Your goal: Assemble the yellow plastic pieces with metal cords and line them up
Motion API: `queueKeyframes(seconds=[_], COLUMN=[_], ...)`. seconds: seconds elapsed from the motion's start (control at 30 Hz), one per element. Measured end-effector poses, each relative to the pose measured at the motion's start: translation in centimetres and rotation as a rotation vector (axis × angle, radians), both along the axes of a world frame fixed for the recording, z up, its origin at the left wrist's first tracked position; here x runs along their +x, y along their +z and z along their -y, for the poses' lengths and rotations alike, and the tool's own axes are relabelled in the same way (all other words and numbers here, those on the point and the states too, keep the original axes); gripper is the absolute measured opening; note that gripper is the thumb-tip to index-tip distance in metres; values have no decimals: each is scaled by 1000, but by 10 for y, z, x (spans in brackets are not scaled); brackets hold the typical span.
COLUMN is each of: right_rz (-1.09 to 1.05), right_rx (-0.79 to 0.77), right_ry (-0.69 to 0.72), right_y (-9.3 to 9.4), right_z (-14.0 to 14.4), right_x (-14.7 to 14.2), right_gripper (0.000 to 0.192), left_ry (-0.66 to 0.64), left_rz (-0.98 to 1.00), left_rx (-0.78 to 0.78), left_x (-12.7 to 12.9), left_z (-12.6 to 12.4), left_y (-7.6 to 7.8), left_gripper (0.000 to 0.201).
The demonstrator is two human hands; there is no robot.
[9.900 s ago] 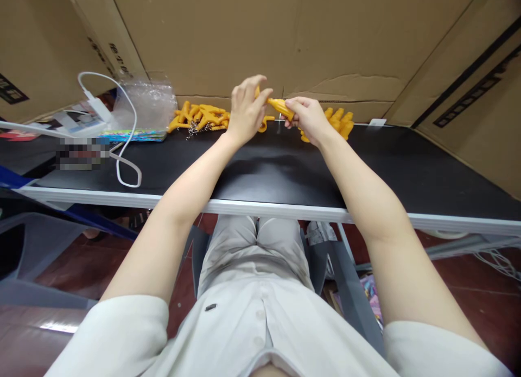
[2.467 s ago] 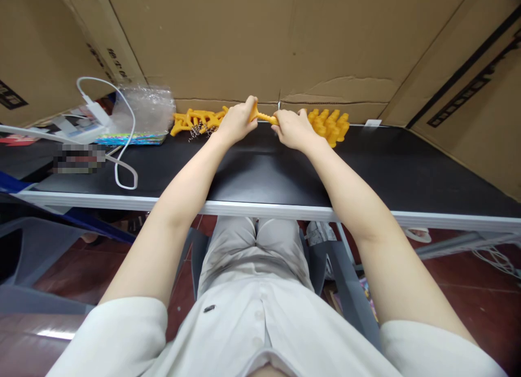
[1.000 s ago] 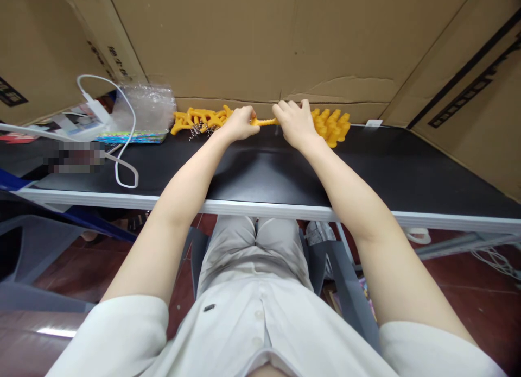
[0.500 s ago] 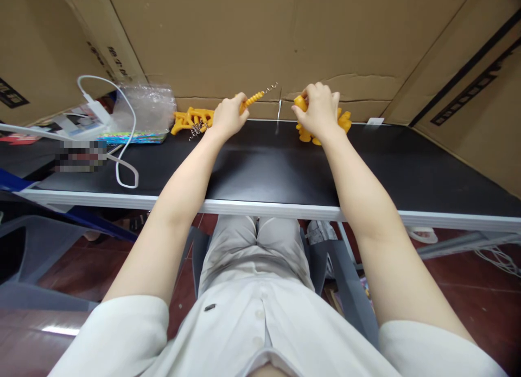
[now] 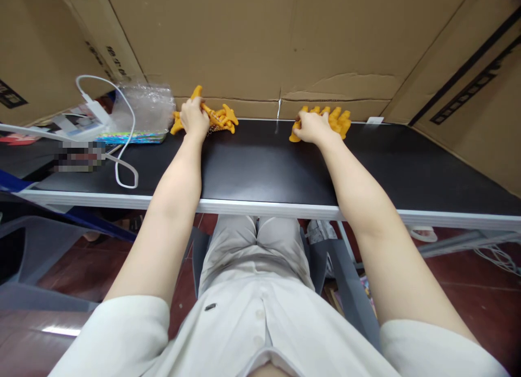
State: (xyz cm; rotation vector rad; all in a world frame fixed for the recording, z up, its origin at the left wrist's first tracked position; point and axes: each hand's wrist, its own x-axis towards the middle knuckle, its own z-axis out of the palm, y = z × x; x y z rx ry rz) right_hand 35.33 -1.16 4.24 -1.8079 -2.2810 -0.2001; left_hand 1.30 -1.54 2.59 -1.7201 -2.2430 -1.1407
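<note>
My left hand [image 5: 194,118] is closed around an orange piece [image 5: 197,91], whose tip pokes up above the fingers. Under and beside that hand lies a heap of orange pieces [image 5: 224,118] with thin metal coils among them. Over on the right, my right hand [image 5: 312,126] has its fingers curled on an orange rounded piece [image 5: 294,133] at the left end of a row. More lumpy orange pieces [image 5: 340,121] stand close together beyond that hand. Both groups are on the black tabletop [image 5: 264,165], near its back edge.
Cardboard walls [image 5: 252,45] enclose the back and right side. At left are a clear plastic bag [image 5: 144,108], a colourful packet [image 5: 142,138] and a looped white cable [image 5: 134,121]. A small white tag [image 5: 375,120] sits at the back edge.
My left hand has moved left from mid-table to the orange heap; the coil-tipped piece no longer points out to the right. My right hand has lowered onto its row, bringing the orange piece down.
</note>
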Motion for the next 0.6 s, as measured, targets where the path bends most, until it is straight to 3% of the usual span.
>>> queueKeyframes(seconds=[0.17, 0.37, 0.6], right_rz=[17, -38, -50], right_rx=[21, 45, -10], right_ry=[45, 82, 21], right_y=[-15, -21, -20], right_z=[-20, -25, -23], right_x=[8, 12, 8], right_gripper=[42, 56, 56], left_ry=[-16, -68, 3], left_rz=[50, 107, 102], left_rx=[-154, -120, -123], left_x=[-6, -17, -8], left_z=[-10, -25, -14], left_y=[-14, -27, -21], left_gripper=[68, 69, 68])
